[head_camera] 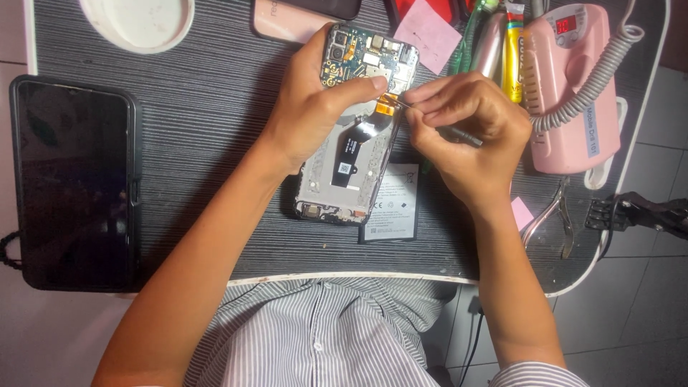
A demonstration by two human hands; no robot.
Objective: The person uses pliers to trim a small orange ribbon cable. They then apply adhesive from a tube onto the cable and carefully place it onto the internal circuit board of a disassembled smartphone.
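Opened phone (356,129), back cover off, lies near mid-surface, circuit board exposed. Left hand (315,107) has its fingers clamped round the phone's upper left edge, thumb pressed on the board. Right hand (466,136) pinches tweezers (437,122), tips at the orange flex cable (387,105). Battery (393,204) lies just beside the phone's right edge. Pink drill unit (570,93) crowds the right side; black tablet (75,183) sits well apart at the left edge. The striped surface (208,129) between is bare.

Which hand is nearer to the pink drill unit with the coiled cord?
Right. The right hand, holding tweezers, sits just beside the pink drill unit; the left hand grips the opened phone farther away.
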